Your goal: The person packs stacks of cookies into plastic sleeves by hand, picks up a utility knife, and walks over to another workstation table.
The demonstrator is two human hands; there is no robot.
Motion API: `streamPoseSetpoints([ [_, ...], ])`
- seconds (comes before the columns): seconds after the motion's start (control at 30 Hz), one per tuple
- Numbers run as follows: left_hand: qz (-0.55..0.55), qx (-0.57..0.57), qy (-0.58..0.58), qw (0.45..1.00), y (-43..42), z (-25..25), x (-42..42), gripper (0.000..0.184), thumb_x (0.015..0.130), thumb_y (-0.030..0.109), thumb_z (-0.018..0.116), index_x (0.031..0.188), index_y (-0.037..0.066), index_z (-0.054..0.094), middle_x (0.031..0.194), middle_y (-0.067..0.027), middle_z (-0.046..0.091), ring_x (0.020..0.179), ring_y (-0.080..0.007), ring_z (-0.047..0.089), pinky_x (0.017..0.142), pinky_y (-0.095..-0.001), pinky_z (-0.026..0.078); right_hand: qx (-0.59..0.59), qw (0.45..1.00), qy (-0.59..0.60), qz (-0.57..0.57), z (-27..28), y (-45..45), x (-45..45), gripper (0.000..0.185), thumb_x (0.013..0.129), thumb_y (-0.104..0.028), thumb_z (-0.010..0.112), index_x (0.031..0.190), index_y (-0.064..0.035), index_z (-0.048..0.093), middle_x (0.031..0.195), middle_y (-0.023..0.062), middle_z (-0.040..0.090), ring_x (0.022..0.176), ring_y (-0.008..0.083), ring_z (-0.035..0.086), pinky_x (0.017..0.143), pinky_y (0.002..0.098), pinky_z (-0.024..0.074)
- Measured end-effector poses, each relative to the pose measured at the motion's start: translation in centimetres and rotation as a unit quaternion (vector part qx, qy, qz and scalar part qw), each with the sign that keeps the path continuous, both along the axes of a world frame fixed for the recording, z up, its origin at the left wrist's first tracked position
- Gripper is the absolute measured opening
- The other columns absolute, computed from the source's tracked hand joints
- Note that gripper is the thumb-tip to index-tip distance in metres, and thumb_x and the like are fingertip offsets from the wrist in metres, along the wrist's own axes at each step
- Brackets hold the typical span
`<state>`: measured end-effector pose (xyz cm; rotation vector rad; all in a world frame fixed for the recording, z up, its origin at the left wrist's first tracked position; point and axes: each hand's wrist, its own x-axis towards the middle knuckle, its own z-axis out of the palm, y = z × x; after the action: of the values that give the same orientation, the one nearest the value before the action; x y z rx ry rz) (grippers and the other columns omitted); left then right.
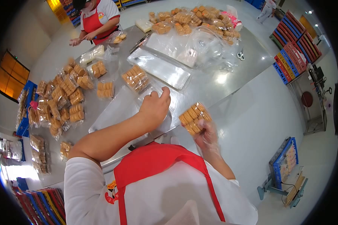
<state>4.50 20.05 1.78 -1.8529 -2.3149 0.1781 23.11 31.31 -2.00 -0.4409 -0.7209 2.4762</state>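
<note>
My right hand [207, 138], in a clear plastic glove, grips a clear pack of biscuits [194, 118] past the table's front edge. Round golden biscuits stand in rows inside it. My left hand [156, 106] is over the table with one finger stretched out and the others bent; nothing shows in it. Just beyond it lies another biscuit pack [135, 78]. Flat clear plastic bags [114, 112] spread beneath my left forearm, and a stack of clear bags [161, 69] lies farther back.
Many biscuit packs [60, 93] are heaped on the left of the metal table [229, 80], with another heap [191, 20] at the back. Scissors [240, 55] lie near the right edge. Across the table stands a co-worker in a red apron [92, 24]. Crates [294, 62] stand to the right.
</note>
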Motion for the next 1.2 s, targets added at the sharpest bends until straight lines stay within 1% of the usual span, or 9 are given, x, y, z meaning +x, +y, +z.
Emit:
streamPoseSetpoints([
  [0.13,0.012,-0.126,-0.138,0.982,0.8,5.3,-1.5,0.048,0.073,0.000,0.060,0.121,-0.002,0.055,0.137,-0.0213,0.046,0.095,-0.0385,0.064,0.079,-0.0450,0.052,0.067,0.994,0.080,-0.031,1.2,-0.6,-4.1,0.087,0.069,-0.008,0.071,0.147,0.0003,0.031,0.132,0.0123,0.050,0.124,0.0276,0.052,0.106,0.0424,0.0444],
  [0.27,-0.035,-0.059,-0.182,0.981,1.0,7.7,-3.9,0.053,0.072,-0.007,0.057,0.125,-0.002,0.052,0.144,-0.0194,0.042,0.120,-0.0387,0.055,0.095,-0.0430,0.048,0.152,0.976,0.130,-0.080,3.1,-0.8,-6.3,0.086,0.072,-0.008,0.073,0.147,-0.0010,0.033,0.134,0.0105,0.051,0.125,0.0235,0.052,0.107,0.0384,0.0428],
  [0.5,-0.089,-0.012,-0.295,0.951,2.1,8.6,-4.0,0.054,0.070,-0.004,0.061,0.124,0.000,0.054,0.143,-0.0182,0.046,0.127,-0.0370,0.049,0.103,-0.0422,0.043,0.416,0.909,-0.001,-0.014,0.7,-0.5,-6.5,0.072,0.077,-0.002,0.071,0.143,-0.0025,0.042,0.128,0.0066,0.056,0.117,0.0142,0.053,0.099,0.0294,0.0443],
  [0.63,-0.040,-0.110,-0.227,0.967,3.2,8.9,-0.7,0.053,0.071,-0.001,0.060,0.124,-0.003,0.054,0.145,-0.0136,0.046,0.105,-0.0376,0.064,0.085,-0.0434,0.053,0.383,0.913,-0.110,0.091,2.6,-0.3,-6.3,0.058,0.081,0.003,0.066,0.136,-0.0033,0.048,0.120,0.0069,0.060,0.107,0.0148,0.058,0.093,0.0292,0.0489],
  [0.73,-0.045,-0.107,-0.207,0.971,4.0,7.6,1.3,0.052,0.073,0.002,0.059,0.124,-0.008,0.053,0.145,-0.0155,0.045,0.095,-0.0379,0.067,0.079,-0.0453,0.054,-0.078,0.980,-0.125,0.133,1.9,0.5,-7.4,0.045,0.088,-0.002,0.060,0.132,-0.0026,0.049,0.119,0.0099,0.061,0.100,0.0181,0.061,0.091,0.0316,0.0521],
  [0.8,-0.062,-0.104,-0.203,0.972,4.5,6.7,2.2,0.053,0.074,0.005,0.059,0.125,-0.009,0.051,0.144,-0.0182,0.045,0.096,-0.0384,0.066,0.080,-0.0456,0.054,-0.095,0.985,0.016,0.142,-2.8,1.2,-9.0,0.045,0.092,-0.019,0.062,0.132,-0.0024,0.047,0.121,0.0091,0.060,0.098,0.0197,0.064,0.087,0.0335,0.0554],
  [0.87,-0.084,-0.080,-0.190,0.975,4.6,4.6,2.2,0.056,0.075,0.007,0.060,0.127,-0.010,0.049,0.143,-0.0211,0.045,0.095,-0.0392,0.066,0.079,-0.0458,0.054,0.018,0.973,-0.224,0.059,-1.6,-0.9,-11.4,0.045,0.095,-0.027,0.061,0.130,-0.0019,0.046,0.120,0.0087,0.060,0.096,0.0196,0.065,0.084,0.0339,0.0571],
  [1.1,-0.129,-0.074,-0.086,0.985,3.1,3.0,4.7,0.050,0.079,0.010,0.062,0.123,-0.011,0.055,0.142,-0.0292,0.042,0.089,-0.0338,0.068,0.084,-0.0442,0.052,-0.004,0.997,-0.059,0.042,-1.2,-1.0,-13.1,0.043,0.094,-0.025,0.060,0.128,-0.0021,0.048,0.118,0.0092,0.060,0.098,0.0205,0.063,0.085,0.0339,0.0553],
  [1.2,-0.048,-0.056,-0.128,0.989,1.7,4.3,5.2,0.059,0.076,0.011,0.064,0.130,-0.009,0.051,0.148,-0.0203,0.038,0.090,-0.0351,0.068,0.072,-0.0390,0.056,0.028,0.998,-0.038,0.039,-0.8,-1.7,-14.6,0.042,0.094,-0.025,0.060,0.127,-0.0022,0.049,0.117,0.0095,0.060,0.099,0.0209,0.063,0.085,0.0339,0.0546],
])
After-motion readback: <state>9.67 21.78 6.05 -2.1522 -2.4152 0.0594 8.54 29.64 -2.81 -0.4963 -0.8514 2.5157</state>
